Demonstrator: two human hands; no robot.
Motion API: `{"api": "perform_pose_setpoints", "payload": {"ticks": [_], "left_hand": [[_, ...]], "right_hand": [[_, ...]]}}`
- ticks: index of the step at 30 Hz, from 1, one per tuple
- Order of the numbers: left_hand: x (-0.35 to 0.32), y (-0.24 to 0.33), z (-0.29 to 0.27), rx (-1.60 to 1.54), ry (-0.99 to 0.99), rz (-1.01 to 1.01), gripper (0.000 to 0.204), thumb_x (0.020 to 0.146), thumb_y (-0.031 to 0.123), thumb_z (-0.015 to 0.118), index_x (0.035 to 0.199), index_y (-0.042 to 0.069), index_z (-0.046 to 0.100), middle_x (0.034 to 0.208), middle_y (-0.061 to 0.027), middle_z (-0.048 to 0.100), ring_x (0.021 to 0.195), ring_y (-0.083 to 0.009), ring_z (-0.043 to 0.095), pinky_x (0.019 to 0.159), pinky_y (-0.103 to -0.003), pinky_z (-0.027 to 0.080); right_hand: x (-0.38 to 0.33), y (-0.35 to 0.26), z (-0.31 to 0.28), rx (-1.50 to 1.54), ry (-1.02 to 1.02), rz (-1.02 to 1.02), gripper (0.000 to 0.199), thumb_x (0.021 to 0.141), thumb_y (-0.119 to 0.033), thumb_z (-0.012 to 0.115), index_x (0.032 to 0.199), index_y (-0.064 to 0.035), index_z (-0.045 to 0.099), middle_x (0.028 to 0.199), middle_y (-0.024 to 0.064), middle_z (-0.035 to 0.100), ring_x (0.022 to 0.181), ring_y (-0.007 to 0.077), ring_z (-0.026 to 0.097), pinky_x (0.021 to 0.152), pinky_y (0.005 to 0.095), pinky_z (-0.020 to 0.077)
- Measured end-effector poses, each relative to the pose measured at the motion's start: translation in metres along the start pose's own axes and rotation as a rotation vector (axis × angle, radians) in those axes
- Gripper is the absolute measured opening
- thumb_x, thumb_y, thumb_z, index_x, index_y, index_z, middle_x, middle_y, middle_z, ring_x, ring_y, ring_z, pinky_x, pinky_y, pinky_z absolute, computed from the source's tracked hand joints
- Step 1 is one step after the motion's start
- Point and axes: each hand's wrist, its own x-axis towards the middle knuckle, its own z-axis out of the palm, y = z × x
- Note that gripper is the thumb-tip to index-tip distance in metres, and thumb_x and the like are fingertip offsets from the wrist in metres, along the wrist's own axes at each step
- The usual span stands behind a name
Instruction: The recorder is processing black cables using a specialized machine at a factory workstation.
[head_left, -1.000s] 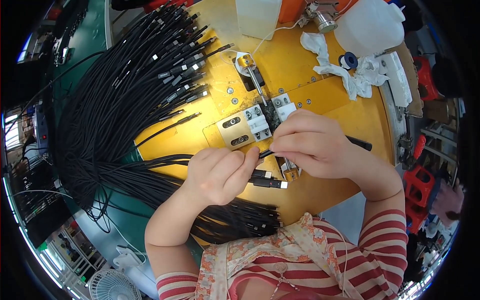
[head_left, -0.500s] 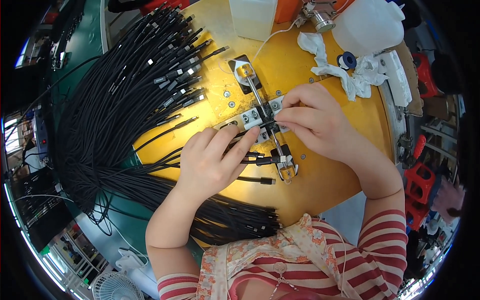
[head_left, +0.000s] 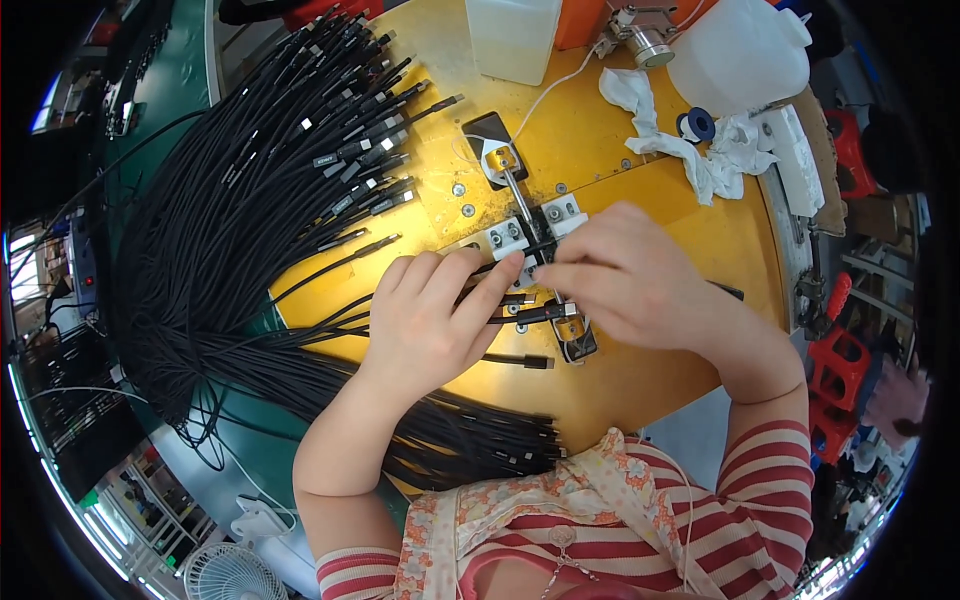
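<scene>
My left hand [head_left: 425,315] presses a black cable [head_left: 488,268] with its fingertips, against the small metal clamp fixture [head_left: 507,236] on the yellow worktop. Just right of the fixture, my right hand [head_left: 640,280] hovers with bent fingers, close to the cable's end. Those fingers are blurred, and whether they pinch anything is hidden. A metal rod [head_left: 517,195] runs between two dark mounts across the fixture. Below my left fingers lie several black cable ends with metal plugs [head_left: 570,310]. A slim dark piece [head_left: 727,291] shows beyond my right wrist.
A big bundle of black cables [head_left: 220,210] spreads over the left side, with more cable ends [head_left: 500,435] near my body. At the back stand a translucent container [head_left: 512,40] and a white jug [head_left: 738,55]. Crumpled tissue [head_left: 735,150] and a blue spool [head_left: 696,124] lie at right.
My right hand has shifted slightly down and toward me, with its fingers blurred. The slim dark piece now shows beyond its wrist. My left hand stays nearly in place on the cable.
</scene>
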Motion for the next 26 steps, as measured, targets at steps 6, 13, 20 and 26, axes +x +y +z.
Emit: {"api": "perform_pose_setpoints", "payload": {"ticks": [6,13,20,26], "left_hand": [[0.0,0.001,0.002,0.015,0.006,0.005,0.053,0.06,0.012,0.07,0.113,0.012,0.066,0.092,-0.0039,0.058,0.074,-0.0211,0.055,0.067,-0.033,0.041],[-0.003,0.001,0.001,0.067,0.05,0.019,0.052,0.06,0.011,0.069,0.111,0.009,0.066,0.092,-0.0037,0.06,0.074,-0.0207,0.056,0.069,-0.034,0.042],[-0.001,-0.008,0.004,0.093,0.139,0.055,0.037,0.068,0.009,0.066,0.105,0.006,0.067,0.089,-0.0003,0.06,0.072,-0.0173,0.053,0.068,-0.031,0.042],[-0.013,-0.003,-0.024,0.025,0.041,0.064,0.05,0.056,0.015,0.068,0.106,0.008,0.07,0.087,-0.0008,0.062,0.079,-0.0179,0.054,0.073,-0.03,0.043]], "right_hand": [[-0.001,-0.003,0.026,0.133,0.142,-0.099,0.018,0.075,-0.008,0.062,0.092,-0.0039,0.063,0.087,0.0054,0.058,0.078,0.0222,0.057,0.072,0.034,0.0419],[-0.004,-0.001,-0.008,0.116,0.075,-0.023,0.021,0.07,-0.002,0.066,0.091,-0.0046,0.063,0.087,0.0064,0.061,0.08,0.0252,0.058,0.074,0.0366,0.0452],[-0.003,0.008,-0.009,0.176,0.123,0.101,0.015,0.073,-0.002,0.072,0.087,-0.0061,0.067,0.085,0.006,0.065,0.077,0.0234,0.062,0.067,0.0337,0.0485],[-0.003,0.003,-0.014,0.552,0.098,0.226,0.011,0.078,-0.005,0.072,0.088,-0.0078,0.069,0.088,0.0059,0.068,0.083,0.0206,0.065,0.073,0.0303,0.0515]]}}
